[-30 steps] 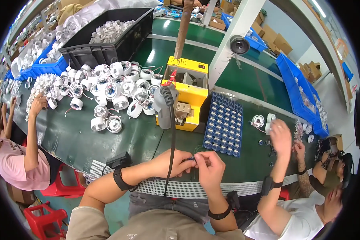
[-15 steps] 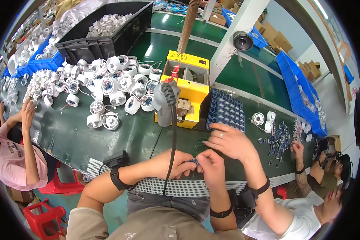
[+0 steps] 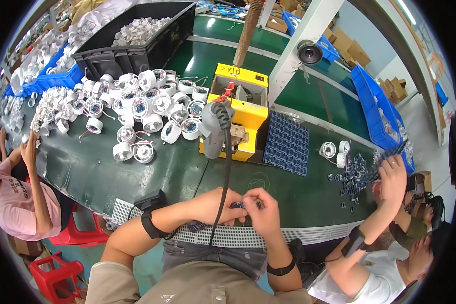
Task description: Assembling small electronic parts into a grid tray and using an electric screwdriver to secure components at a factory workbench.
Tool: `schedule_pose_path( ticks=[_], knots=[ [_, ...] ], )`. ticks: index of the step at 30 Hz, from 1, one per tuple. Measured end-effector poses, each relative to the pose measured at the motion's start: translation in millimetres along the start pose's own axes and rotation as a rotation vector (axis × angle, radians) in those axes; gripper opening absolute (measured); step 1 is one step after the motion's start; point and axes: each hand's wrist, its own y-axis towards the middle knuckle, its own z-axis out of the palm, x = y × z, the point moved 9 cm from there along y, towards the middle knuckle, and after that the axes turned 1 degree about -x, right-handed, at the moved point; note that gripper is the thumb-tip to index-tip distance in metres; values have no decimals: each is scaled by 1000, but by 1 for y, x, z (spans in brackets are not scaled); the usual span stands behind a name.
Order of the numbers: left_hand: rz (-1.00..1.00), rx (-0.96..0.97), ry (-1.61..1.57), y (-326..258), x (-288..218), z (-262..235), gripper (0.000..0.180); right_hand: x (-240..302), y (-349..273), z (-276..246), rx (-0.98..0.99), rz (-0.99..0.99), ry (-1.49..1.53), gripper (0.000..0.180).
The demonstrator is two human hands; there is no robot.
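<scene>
Close together at the near edge of the bench, both my hands are at work on small blue circuit boards. Pinched in my left hand (image 3: 219, 204) is a blue circuit board strip (image 3: 236, 205); a further dark blue piece shows below that wrist, and whether it is the same strip I cannot tell. The fingers of my right hand (image 3: 263, 209) are closed on a small dark circuit board piece (image 3: 260, 204), right beside the left fingertips. A black cable (image 3: 225, 177) hangs down in front of my left hand.
Beyond my hands stands a yellow machine (image 3: 248, 126), a grey cable connector (image 3: 215, 131) hanging before it. A blue circuit board panel (image 3: 287, 144) lies to its right, white round housings (image 3: 142, 109) to its left. Loose small boards (image 3: 354, 177) lie near a co-worker's hand (image 3: 392, 180) at right.
My right hand has shifted slightly and now shows a small dark piece in its fingers. The co-worker's hand has left the panel and swung right, carrying a dark blue panel.
</scene>
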Motion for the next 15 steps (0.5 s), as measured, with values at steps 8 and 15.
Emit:
schedule_pose_path(
  ticks=[8,15],
  knots=[
    [-94,84,-162,-2,11,2,30,27,-7,-4,-174,-249,-322,15],
    [-41,63,-93,-2,5,4,32,26,-12,-24,-331,-335,-166,7]
  ],
)
